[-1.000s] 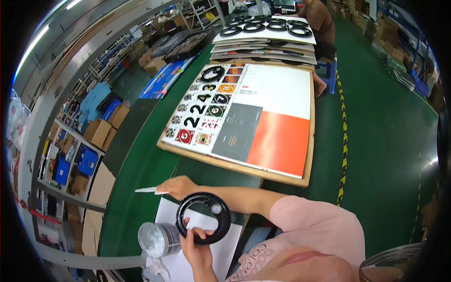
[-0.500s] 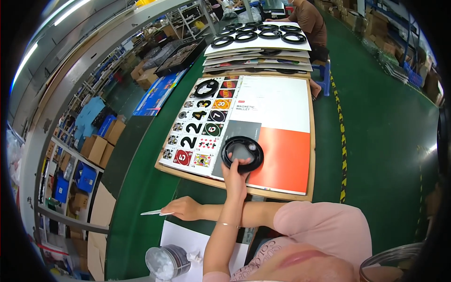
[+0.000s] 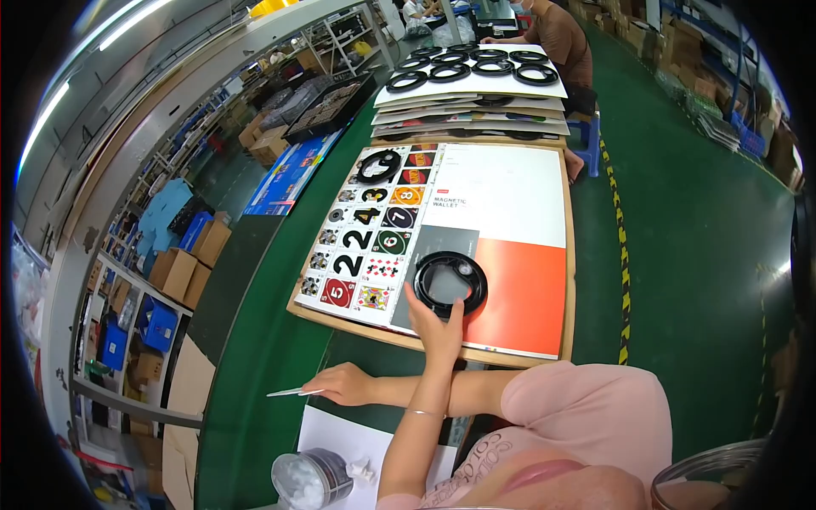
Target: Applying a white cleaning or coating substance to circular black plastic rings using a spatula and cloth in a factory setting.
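A black ring-shaped part lies on the printed sheet, across a dark grey panel and an orange one. My left hand is at its near rim, fingers spread, the thumb tip over the ring's edge and another finger beside its left side. Through the ring's middle a greyish disc shows. Crossing under my left forearm, my right arm reaches left, and my right hand is closed on thin pale tweezers pointing left. Below stands a clear tub of white cotton on white paper.
Another black ring sits at the sheet's far left corner. Beyond is a stack of boards topped with several black rings. A black tray and a blue printed sheet lie at left. A seated person is at the far end.
My left hand's fingers have spread from a grip on the ring's near rim. The whole view has shifted slightly; my right hand still holds the tweezers.
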A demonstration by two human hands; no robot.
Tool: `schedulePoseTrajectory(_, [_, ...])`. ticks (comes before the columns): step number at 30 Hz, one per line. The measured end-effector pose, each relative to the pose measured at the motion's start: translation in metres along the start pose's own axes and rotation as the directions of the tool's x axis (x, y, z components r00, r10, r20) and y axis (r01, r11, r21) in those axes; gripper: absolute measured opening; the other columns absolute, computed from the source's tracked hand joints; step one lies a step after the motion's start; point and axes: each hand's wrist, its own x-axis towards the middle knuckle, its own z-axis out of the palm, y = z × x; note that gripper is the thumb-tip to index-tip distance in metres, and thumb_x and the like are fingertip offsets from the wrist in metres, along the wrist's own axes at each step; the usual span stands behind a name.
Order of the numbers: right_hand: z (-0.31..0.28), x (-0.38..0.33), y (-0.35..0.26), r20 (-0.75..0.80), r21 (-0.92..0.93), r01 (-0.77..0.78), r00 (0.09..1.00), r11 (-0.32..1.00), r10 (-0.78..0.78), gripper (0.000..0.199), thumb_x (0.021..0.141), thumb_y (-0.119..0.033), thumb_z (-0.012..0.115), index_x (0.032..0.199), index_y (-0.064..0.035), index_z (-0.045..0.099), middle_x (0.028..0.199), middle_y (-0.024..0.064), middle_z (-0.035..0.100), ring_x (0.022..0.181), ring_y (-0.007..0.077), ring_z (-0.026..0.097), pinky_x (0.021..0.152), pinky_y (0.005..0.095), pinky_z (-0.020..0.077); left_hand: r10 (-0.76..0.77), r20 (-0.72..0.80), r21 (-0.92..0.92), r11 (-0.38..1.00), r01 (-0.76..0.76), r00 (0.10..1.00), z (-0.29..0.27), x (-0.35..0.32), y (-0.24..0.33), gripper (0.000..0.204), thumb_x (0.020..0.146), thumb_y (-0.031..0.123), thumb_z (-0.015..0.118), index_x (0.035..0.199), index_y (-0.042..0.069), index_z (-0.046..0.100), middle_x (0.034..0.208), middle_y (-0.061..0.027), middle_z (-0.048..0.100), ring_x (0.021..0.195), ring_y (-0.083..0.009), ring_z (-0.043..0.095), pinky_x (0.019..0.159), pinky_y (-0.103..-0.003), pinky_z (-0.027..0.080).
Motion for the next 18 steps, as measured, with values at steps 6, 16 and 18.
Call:
schedulePoseTrajectory(6, [0.004,0.007,-0.007,0.012,0.005,0.01,1.0,1.0,-0.01,0.025,0.073,-0.002,0.054,0.097,-0.0066,0.059,0.092,0.008,0.061,0.083,0.0236,0.06,0.069,0.0318,0.0492,0.061,0.025,0.14,0.988,-0.063,0.998,-0.008,-0.006,0.001,0.088,0.064,0.019,0.068,0.134,0.006,0.016,0.131,-0.0263,0.022,0.123,-0.0379,0.018,0.098,-0.048,0.014])
schedulePoseTrajectory(16, [-0.001,0.001,-0.008,0.034,-0.007,-0.014,0.999,1.0,0.014,0.024,0.074,-0.004,0.053,0.098,-0.0063,0.059,0.092,0.0086,0.061,0.083,0.0238,0.059,0.07,0.0322,0.0488,0.27,0.203,0.475,0.813,-0.336,0.941,-0.016,-0.019,0.031,0.038,0.067,0.027,0.063,0.1,0.009,0.056,0.113,-0.0114,0.044,0.116,-0.0327,0.029,0.095,-0.057,0.009])
schedulePoseTrajectory(18, [0.003,-0.002,-0.009,0.042,0.0,-0.022,0.999,1.0,0.022,0.024,0.074,-0.004,0.053,0.098,-0.0062,0.059,0.093,0.0087,0.061,0.084,0.0239,0.059,0.07,0.0323,0.0488,0.288,0.209,0.495,0.793,-0.355,0.935,-0.017,-0.018,0.027,0.034,0.068,0.026,0.062,0.097,0.009,0.058,0.107,-0.0088,0.047,0.114,-0.031,0.033,0.095,-0.058,0.009])
